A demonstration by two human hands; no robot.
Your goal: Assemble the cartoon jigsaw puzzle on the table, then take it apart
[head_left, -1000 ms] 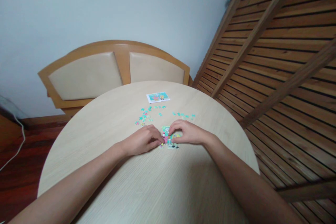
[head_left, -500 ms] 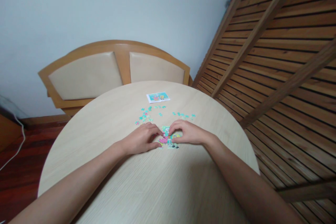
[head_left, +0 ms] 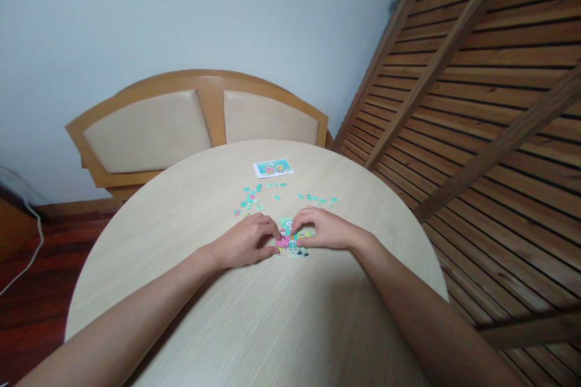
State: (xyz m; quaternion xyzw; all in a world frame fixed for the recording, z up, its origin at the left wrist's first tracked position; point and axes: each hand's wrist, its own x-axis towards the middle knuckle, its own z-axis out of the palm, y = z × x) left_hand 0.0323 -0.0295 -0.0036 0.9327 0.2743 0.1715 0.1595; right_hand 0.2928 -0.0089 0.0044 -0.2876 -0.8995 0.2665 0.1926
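A partly joined jigsaw puzzle (head_left: 292, 247) lies flat on the round table, showing a pink figure, a yellow figure and turquoise background. My left hand (head_left: 249, 240) is at its left edge, thumb and forefinger curved round the pink section. From the right, my right hand (head_left: 325, 228) has its thumb and fingertips on the puzzle near the middle and the yellow figure, covering part of it. Both hands are half closed with their fingertips touching the pieces.
Loose turquoise and pink puzzle pieces (head_left: 251, 200) lie beyond my left hand, more loose pieces (head_left: 316, 199) beyond my right. Behind them is a picture card (head_left: 273, 168). A padded wooden headboard (head_left: 207, 115) stands past the table (head_left: 254, 320); wooden slats (head_left: 481, 103) lean at right.
My left fingertips have shifted very slightly left, so a little more of the pink section shows. My right hand stays in nearly the same place on the puzzle.
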